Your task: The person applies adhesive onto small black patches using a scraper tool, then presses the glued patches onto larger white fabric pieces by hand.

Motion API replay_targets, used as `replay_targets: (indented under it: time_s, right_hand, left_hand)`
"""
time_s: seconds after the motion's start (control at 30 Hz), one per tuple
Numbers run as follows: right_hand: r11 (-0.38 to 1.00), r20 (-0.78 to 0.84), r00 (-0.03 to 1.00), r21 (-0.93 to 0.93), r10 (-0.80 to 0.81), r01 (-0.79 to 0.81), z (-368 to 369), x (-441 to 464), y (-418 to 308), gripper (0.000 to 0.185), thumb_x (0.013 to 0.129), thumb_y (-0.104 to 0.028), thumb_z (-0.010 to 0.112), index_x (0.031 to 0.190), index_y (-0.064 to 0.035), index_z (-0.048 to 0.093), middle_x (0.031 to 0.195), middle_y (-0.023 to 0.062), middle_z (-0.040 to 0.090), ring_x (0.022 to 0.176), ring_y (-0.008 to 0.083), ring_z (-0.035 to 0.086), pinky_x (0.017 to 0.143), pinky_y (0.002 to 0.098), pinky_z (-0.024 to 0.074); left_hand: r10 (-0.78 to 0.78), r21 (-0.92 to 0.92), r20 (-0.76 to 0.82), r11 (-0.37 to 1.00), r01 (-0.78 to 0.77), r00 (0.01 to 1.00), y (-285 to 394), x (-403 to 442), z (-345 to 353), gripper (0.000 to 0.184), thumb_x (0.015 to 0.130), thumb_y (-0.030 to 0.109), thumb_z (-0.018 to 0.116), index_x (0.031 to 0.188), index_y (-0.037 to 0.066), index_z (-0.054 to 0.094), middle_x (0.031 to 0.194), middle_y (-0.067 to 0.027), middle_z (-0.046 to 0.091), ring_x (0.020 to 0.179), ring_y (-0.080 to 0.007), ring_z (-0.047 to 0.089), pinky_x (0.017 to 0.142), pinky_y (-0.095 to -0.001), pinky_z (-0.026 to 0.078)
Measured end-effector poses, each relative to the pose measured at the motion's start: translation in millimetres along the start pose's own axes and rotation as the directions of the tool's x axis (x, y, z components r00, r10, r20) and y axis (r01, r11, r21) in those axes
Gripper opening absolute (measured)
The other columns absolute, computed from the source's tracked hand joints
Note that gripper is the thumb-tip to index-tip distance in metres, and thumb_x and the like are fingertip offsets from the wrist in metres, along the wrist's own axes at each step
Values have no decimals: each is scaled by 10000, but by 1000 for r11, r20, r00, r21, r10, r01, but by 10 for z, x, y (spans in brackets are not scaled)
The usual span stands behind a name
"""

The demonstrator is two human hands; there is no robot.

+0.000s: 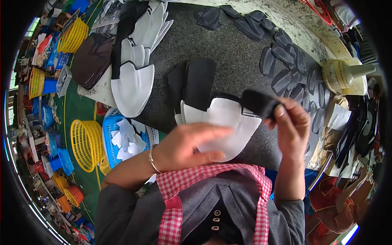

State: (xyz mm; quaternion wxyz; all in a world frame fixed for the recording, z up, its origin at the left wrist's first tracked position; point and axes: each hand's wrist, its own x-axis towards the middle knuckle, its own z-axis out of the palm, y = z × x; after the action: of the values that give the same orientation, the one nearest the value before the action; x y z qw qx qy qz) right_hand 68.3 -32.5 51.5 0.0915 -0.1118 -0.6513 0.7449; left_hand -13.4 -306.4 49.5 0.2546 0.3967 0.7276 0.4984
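My left hand [192, 143], with a bracelet at its wrist, is over a white shoe-upper piece [228, 122]; its fingers are stretched out and slightly blurred. The white piece has a dark upper edge and a rounded lower end. My right hand [294, 122] pinches a black shoe-upper piece [261, 104] between thumb and fingers at its right end. The black piece's left end overlaps the top right corner of the white piece. Just left of them, black strips [200, 81] joined to white pieces lie overlapped on the dark tabletop [228, 49].
Another overlapped stack of white-and-black pieces [132, 87] lies at the table's left, beside dark brown pieces [94, 59]. Many dark grey pieces [281, 53] line the far right. A stained plastic container with a nozzle [341, 75] stands right. Blue [108, 134] and yellow baskets [85, 143] are left.
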Motion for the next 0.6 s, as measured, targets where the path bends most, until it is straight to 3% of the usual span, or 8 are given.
replay_targets:
  time_s: [0.07, 0.13, 0.2, 0.23, 0.27, 0.33, 0.47, 0.6]
  right_hand:
    - [990, 55, 992, 68, 118, -121, 209, -74, 32, 187, 1036, -18, 643, 1187, 55, 725, 989, 115, 742, 780, 138, 726, 661, 238, 578]
    - [982, 125, 979, 81, 163, -173, 359, -109, 117, 183, 1026, 11, 644, 1185, 55, 723, 1009, 116, 736, 799, 138, 730, 684, 239, 589]
    - [970, 90, 966, -13, 242, -242, 443, -102, 157, 228, 1002, 18, 676, 1226, 59, 685, 943, 83, 727, 787, 125, 729, 673, 240, 582]
    - [963, 73, 981, -214, 182, -163, 428, -81, 179, 242, 990, 20, 686, 1227, 55, 650, 917, 85, 719, 759, 117, 725, 649, 244, 573]
    - [910, 68, 990, -406, 121, -84, 412, -64, 207, 263, 978, 21, 695, 1227, 51, 616, 892, 87, 712, 730, 109, 720, 625, 248, 564]
    - [874, 26, 997, -484, 74, -52, 451, -45, 241, 282, 965, 25, 701, 1213, 24, 567, 863, 95, 696, 690, 113, 716, 595, 264, 552]
    - [849, 28, 999, -529, 37, -17, 457, -17, 333, 328, 967, 25, 695, 1221, -14, 493, 818, 94, 662, 665, 147, 723, 561, 292, 540]
    - [810, 53, 999, -586, 15, 19, 447, 33, 362, 248, 932, 47, 701, 1133, -38, 583, 834, 87, 657, 633, 183, 709, 526, 315, 533]
  left_hand:
    - [-298, -434, -55, 867, 246, 953, 10, 38, -127, 468, 898, 216, 867, 1230, 4, 614, 1222, -163, 699, 949, -114, 729, 638, -190, 531]
    - [-323, -529, -63, 813, 243, 944, -165, 105, -83, 325, 925, 194, 843, 1103, 3, 651, 1078, -127, 739, 847, -92, 731, 606, -208, 535]
    - [-381, -291, 16, 883, 369, 925, -174, 158, -129, 232, 959, 164, 803, 899, 5, 644, 858, -70, 748, 694, -79, 712, 565, -214, 526]
    - [-342, -221, -113, 924, 312, 933, -142, 219, -72, 320, 995, 156, 753, 762, 14, 587, 659, -47, 700, 569, -85, 682, 520, -240, 511]
    - [-290, -88, -138, 956, 280, 947, -163, 235, -68, 323, 1000, 161, 745, 764, 13, 581, 649, -54, 695, 566, -93, 686, 516, -249, 507]
    - [-175, 184, -163, 962, 204, 971, -230, 266, -59, 330, 1009, 171, 730, 768, 12, 569, 629, -69, 686, 561, -110, 693, 507, -266, 500]
    - [-158, 259, -221, 942, 214, 962, -276, 359, -15, 316, 1001, 162, 718, 766, 24, 558, 581, -102, 633, 503, -204, 675, 476, -311, 474]
    - [-134, 311, -269, 925, 218, 954, -273, 426, 30, 264, 967, 126, 729, 779, 38, 567, 565, -96, 616, 477, -251, 646, 466, -347, 474]
